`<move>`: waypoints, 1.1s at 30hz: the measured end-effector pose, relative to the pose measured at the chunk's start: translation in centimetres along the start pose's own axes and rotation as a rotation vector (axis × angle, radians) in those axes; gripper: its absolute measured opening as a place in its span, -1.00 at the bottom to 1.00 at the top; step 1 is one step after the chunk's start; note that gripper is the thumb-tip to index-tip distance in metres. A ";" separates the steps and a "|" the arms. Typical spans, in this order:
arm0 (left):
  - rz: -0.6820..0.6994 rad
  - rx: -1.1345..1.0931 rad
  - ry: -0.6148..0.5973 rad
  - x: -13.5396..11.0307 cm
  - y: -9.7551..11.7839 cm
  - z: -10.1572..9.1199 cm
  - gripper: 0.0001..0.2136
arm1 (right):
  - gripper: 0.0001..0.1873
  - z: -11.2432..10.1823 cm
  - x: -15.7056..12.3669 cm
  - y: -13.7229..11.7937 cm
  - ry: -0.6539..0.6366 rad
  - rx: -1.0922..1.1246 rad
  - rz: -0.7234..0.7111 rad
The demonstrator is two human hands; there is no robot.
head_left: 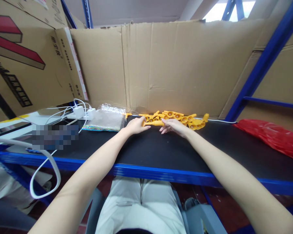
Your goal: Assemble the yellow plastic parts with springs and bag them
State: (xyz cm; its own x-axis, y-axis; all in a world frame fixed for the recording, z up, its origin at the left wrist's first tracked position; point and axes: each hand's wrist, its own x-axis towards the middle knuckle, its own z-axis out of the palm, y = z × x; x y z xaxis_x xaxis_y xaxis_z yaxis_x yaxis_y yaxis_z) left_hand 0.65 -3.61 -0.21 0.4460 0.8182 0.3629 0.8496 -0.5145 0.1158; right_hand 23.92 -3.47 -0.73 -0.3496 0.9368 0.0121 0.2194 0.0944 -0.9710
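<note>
A heap of small yellow plastic parts [183, 118] lies at the back of the black shelf top [148, 149], against a cardboard wall. One long yellow part [154, 123] lies between my two hands. My left hand [136, 126] is curled around its left end. My right hand [172, 125] rests palm down at its right end, fingers bent onto the part and the edge of the heap.
A clear plastic bag [106, 119] lies left of the hands. White chargers and cables [81, 112] sit further left, one cable looping off the shelf edge. A red plastic bag [273, 136] lies at the right. Blue rack posts [263, 61] and cardboard boxes surround the shelf.
</note>
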 end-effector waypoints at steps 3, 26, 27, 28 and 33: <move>-0.014 0.002 -0.008 0.0 0.1 0.0 -0.56 | -0.63 0.1 0.0 0.0 0.011 0.018 0.006; -0.242 0.073 0.083 0.9 -4.2 2.0 -0.66 | -0.65 -3.7 1.0 -2.5 0.793 0.071 -0.425; -0.281 0.097 0.073 0.9 -4.6 2.2 -0.63 | -0.63 -4.0 1.4 -2.4 0.838 -0.060 -0.482; -0.321 0.115 0.057 1.0 -4.9 2.4 -0.60 | -0.63 -4.3 1.7 -2.3 0.867 -0.207 -0.521; -0.452 0.132 -0.075 1.1 -6.0 3.4 -0.46 | -0.67 -3.9 3.0 -1.9 0.868 -0.881 -0.500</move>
State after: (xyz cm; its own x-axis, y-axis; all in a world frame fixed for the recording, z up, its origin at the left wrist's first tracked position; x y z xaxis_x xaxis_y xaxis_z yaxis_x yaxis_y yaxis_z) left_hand -3.05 1.28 -3.60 0.0387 0.9712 0.2349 0.9896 -0.0698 0.1260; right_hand 26.04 0.47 2.08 0.0529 0.6159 0.7861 0.8650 0.3651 -0.3443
